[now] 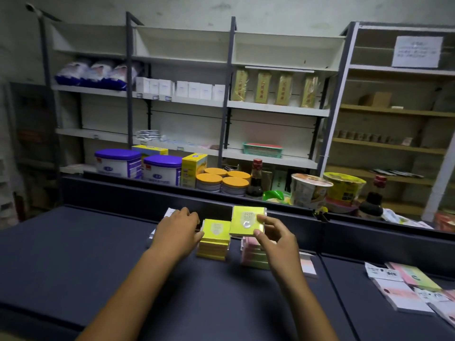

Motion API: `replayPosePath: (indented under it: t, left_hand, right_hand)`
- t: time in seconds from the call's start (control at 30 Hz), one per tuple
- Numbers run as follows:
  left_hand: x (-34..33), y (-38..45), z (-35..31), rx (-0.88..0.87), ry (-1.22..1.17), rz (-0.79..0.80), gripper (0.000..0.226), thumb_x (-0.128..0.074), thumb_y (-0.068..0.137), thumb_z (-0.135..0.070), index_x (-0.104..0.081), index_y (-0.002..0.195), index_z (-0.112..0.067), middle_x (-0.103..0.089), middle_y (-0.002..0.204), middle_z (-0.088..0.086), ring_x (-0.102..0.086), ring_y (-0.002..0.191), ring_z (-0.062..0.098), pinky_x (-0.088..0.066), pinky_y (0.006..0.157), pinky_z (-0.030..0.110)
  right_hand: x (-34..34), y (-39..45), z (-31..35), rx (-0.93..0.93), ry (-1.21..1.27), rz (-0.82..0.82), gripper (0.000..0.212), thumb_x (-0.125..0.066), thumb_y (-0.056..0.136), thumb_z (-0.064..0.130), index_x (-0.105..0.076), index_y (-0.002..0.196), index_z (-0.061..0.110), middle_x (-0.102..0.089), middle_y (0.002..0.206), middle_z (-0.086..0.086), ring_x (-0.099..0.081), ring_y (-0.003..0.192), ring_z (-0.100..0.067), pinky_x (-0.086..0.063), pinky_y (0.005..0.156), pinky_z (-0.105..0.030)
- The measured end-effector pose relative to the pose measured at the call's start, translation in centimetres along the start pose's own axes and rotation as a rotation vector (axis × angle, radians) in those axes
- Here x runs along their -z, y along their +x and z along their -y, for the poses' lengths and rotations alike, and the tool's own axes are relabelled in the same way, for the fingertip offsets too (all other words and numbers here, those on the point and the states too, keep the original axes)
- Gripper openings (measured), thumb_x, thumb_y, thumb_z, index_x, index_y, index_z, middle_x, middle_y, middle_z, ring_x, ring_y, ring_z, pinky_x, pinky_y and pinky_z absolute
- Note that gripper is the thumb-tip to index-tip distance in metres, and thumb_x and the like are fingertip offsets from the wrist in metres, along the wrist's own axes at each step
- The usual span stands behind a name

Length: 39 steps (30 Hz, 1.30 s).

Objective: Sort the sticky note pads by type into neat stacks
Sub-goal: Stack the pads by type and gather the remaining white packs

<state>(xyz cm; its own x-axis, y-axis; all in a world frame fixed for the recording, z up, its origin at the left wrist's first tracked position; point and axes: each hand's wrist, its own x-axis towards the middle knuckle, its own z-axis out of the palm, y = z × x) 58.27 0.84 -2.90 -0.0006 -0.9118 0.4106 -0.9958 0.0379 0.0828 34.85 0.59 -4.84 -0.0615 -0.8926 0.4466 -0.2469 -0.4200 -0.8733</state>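
Dark counter (73, 254): right hand (278, 239) fingers pinch yellow-green wrapped pad (247, 221); left hand (178, 232) steadies yellow stack (213, 242)

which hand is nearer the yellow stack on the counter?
Left. The left hand rests against the left side of the yellow stack, touching it. The right hand is off to the stack's right, holding a yellow pad above the pink stack.

Shop (stocked goods shelves (278, 108))
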Motion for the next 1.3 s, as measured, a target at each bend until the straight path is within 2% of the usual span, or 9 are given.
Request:
replayPosePath:
  t: [0.1, 0.23, 0.37, 0.57, 0.7, 0.8, 0.97, 1.13, 1.3]
  left_hand:
    - [-0.2, 0.1, 2.2, 0.009, -0.005, -0.024, 0.037, -0.048, 0.095, -0.047, -0.052, 0.124, -0.024, -0.053, 0.123, 0.0, -0.051, 0.115, 0.02, -0.046, 0.087, 0.033]
    - [-0.8, 0.4, 4.3, 0.006, -0.027, -0.041, 0.038, -0.047, 0.096, -0.048, -0.051, 0.126, -0.024, -0.052, 0.125, -0.002, -0.051, 0.114, 0.018, -0.046, 0.085, 0.031]
    - [-1.4, 0.7, 5.6, -0.007, -0.056, -0.028, 0.041, -0.047, 0.096, -0.046, -0.05, 0.131, -0.024, -0.051, 0.129, -0.002, -0.051, 0.115, 0.018, -0.046, 0.087, 0.031]
    - [-1.9, 1.2, 6.3, -0.04, -0.096, -0.057, 0.039, -0.047, 0.097, -0.045, -0.05, 0.13, -0.024, -0.051, 0.129, -0.003, -0.05, 0.115, 0.016, -0.045, 0.086, 0.029]
    - [-2.1, 1.5, 6.2, -0.053, -0.113, -0.077, 0.036, -0.046, 0.097, -0.045, -0.052, 0.126, -0.025, -0.053, 0.127, -0.003, -0.05, 0.115, 0.016, -0.046, 0.085, 0.029]
    - [-2.1, 1.7, 5.6, -0.067, -0.144, -0.071, 0.035, -0.047, 0.097, -0.044, -0.052, 0.125, -0.024, -0.053, 0.125, -0.003, -0.05, 0.115, 0.017, -0.046, 0.085, 0.03]
    - [-1.8, 2.1, 3.3, -0.117, -0.204, -0.059, 0.034, -0.049, 0.096, -0.043, -0.052, 0.125, -0.027, -0.054, 0.124, -0.003, -0.051, 0.114, 0.016, -0.045, 0.083, 0.029]
    - [-1.0, 2.2, -1.3, -0.196, -0.222, -0.042, 0.037, -0.05, 0.096, -0.044, -0.051, 0.128, -0.027, -0.054, 0.128, -0.002, -0.049, 0.118, 0.018, -0.046, 0.089, 0.032]
    - [0.2, 1.3, -8.0, -0.273, -0.261, -0.047, 0.037, -0.049, 0.096, -0.045, -0.051, 0.128, -0.027, -0.054, 0.128, -0.003, -0.049, 0.12, 0.019, -0.045, 0.093, 0.035]
  right_hand:
    - [-3.0, 1.0, -0.1, -0.027, -0.062, 0.006, 0.027, -0.071, 0.089, 0.016, -0.07, 0.111, 0.032, -0.071, 0.098, 0.007, -0.066, 0.097, -0.008, -0.05, 0.077, -0.022]
    - [-6.2, 2.0, -0.6, -0.077, -0.132, 0.026, 0.026, -0.072, 0.089, 0.018, -0.069, 0.113, 0.027, -0.072, 0.098, 0.002, -0.067, 0.095, -0.016, -0.053, 0.078, -0.03]
    - [-7.8, 2.5, -1.3, -0.061, -0.251, 0.042, 0.025, -0.069, 0.091, 0.019, -0.069, 0.115, 0.023, -0.071, 0.102, 0.001, -0.065, 0.1, -0.015, -0.047, 0.079, -0.026]
    - [-8.8, 3.2, -1.7, 0.022, -0.662, 0.08, 0.029, -0.058, 0.097, 0.027, -0.062, 0.125, 0.024, -0.064, 0.106, -0.002, -0.047, 0.109, -0.02, -0.044, 0.091, -0.035]
    - [-9.0, 2.8, -2.0, 0.081, -0.846, 0.093, 0.029, -0.049, 0.1, 0.032, -0.059, 0.127, 0.028, -0.054, 0.113, 0.001, -0.041, 0.108, -0.016, -0.042, 0.092, -0.031]
    - [-8.8, 2.8, -1.7, 0.103, -0.895, 0.125, 0.03, -0.047, 0.101, 0.034, -0.056, 0.129, 0.029, -0.051, 0.115, 0.002, -0.043, 0.11, -0.016, -0.042, 0.092, -0.03]
    - [-6.3, 2.5, -0.8, 0.117, -0.802, 0.239, 0.031, -0.054, 0.099, 0.034, -0.056, 0.129, 0.027, -0.049, 0.119, 0.002, -0.045, 0.114, -0.016, -0.042, 0.094, -0.03]
    - [-0.6, 1.2, -0.2, 0.125, -0.877, 0.208, 0.033, -0.054, 0.098, 0.033, -0.054, 0.13, 0.026, -0.05, 0.128, 0.006, -0.045, 0.123, -0.013, -0.043, 0.094, -0.03]
    - [7.0, -1.0, 0.3, 0.035, -0.935, 0.205, 0.035, -0.055, 0.097, 0.038, -0.05, 0.129, 0.026, -0.051, 0.128, 0.008, -0.049, 0.123, -0.013, -0.047, 0.094, -0.033]
